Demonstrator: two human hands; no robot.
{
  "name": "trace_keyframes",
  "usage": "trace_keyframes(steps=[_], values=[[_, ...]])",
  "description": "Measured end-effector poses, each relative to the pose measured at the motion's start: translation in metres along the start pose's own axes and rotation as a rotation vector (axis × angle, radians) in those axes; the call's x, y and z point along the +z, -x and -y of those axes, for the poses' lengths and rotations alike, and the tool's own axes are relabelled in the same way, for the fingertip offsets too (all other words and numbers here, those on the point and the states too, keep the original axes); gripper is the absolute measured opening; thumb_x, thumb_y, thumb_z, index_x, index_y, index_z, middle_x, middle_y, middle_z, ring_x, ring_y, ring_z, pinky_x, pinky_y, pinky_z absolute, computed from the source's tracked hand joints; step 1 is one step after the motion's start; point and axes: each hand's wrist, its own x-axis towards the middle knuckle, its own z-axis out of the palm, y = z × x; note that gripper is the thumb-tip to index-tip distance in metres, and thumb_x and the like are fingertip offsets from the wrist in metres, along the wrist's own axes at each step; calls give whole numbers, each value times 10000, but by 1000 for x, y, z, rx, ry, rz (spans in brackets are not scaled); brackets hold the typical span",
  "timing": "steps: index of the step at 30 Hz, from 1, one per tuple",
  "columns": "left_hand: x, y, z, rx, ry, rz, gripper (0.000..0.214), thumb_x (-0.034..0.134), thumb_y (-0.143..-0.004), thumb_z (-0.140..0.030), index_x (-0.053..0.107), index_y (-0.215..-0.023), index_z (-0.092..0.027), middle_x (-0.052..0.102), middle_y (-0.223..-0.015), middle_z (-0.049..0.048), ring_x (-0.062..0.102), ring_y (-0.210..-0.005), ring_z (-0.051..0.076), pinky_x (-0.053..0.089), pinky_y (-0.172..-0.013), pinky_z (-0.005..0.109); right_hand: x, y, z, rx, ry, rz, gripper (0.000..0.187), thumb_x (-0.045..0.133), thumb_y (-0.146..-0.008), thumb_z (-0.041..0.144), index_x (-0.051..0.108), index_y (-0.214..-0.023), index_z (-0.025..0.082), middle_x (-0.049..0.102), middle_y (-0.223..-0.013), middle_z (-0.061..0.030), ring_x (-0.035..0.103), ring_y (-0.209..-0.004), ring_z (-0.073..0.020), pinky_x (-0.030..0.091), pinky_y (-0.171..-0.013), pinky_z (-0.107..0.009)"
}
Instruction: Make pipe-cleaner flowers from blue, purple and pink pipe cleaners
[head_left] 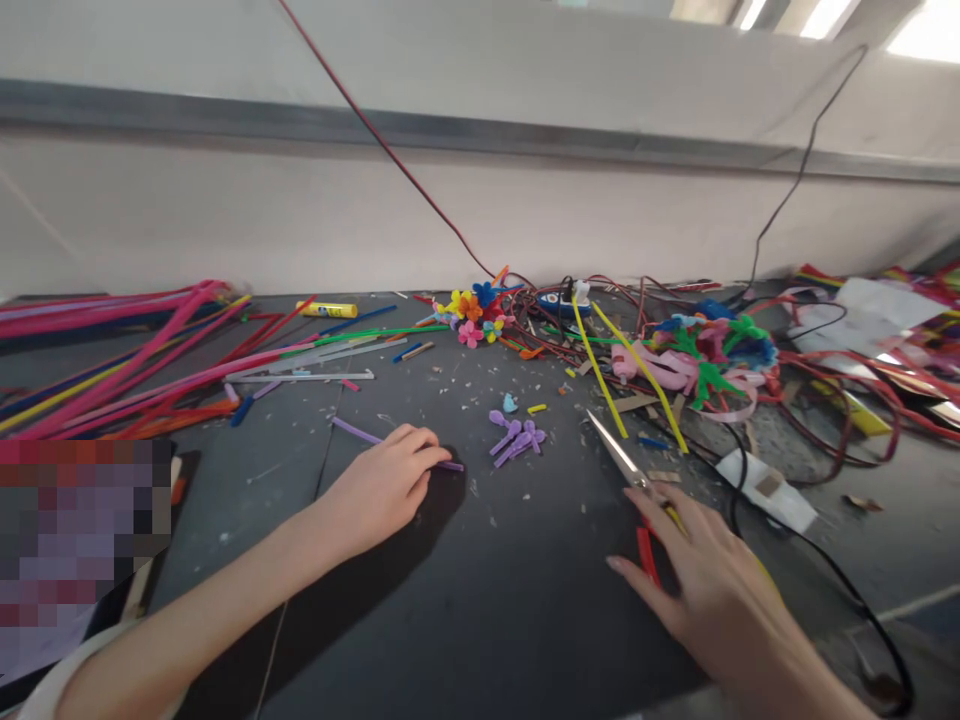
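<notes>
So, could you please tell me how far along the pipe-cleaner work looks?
Done: a cluster of coloured flowers and small purple pieces. In hand: the left hand holds a purple pipe cleaner; the right hand rests on scissors. Left: a pile of long pipe cleaners, uncut.

left hand [382,487] on purple pipe cleaner [360,433], scissors [630,470]
</notes>
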Motion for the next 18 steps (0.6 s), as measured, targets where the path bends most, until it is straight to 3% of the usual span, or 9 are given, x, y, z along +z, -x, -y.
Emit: trace_keyframes(steps=[3,7,10,14,18], values=[[-6,1,7,-22,-21,92,284,365,-796,-70,602,-893,-191,602,-884,44,540,-882,191,438,-738,304,15,4,1,-24,93,53,377,411,-850,388,534,-1130,167,515,-1171,-140,503,-1040,-307,472,-752,-413],[-27,-4,0,-130,-40,197,267,378,-738,-66,614,-754,-189,627,-793,33,574,-755,186,425,-628,283,18,7,-13,10,171,3,352,349,-867,319,561,-1096,155,535,-1145,-154,523,-1003,-313,466,-722,-420],[-32,-21,-17,-159,36,129,238,406,-769,-135,639,-798,-175,648,-837,50,588,-751,196,433,-654,297,22,-12,-18,-19,128,-25,310,401,-848,289,582,-1081,197,574,-1080,-130,531,-976,-303,450,-749,-429],[-9,-50,-32,-104,172,31,174,508,-779,-244,651,-827,-159,640,-845,63,584,-781,205,443,-701,308,34,-60,11,-181,-83,-24,287,416,-855,228,590,-1081,259,599,-1028,-86,525,-959,-253,433,-791,-405],[20,-64,-29,-90,206,-41,133,533,-772,-222,645,-810,-161,622,-844,64,571,-791,210,433,-701,310,44,-100,50,-234,-191,64,252,462,-852,198,609,-1049,254,611,-992,-63,505,-953,-227,427,-790,-375]])
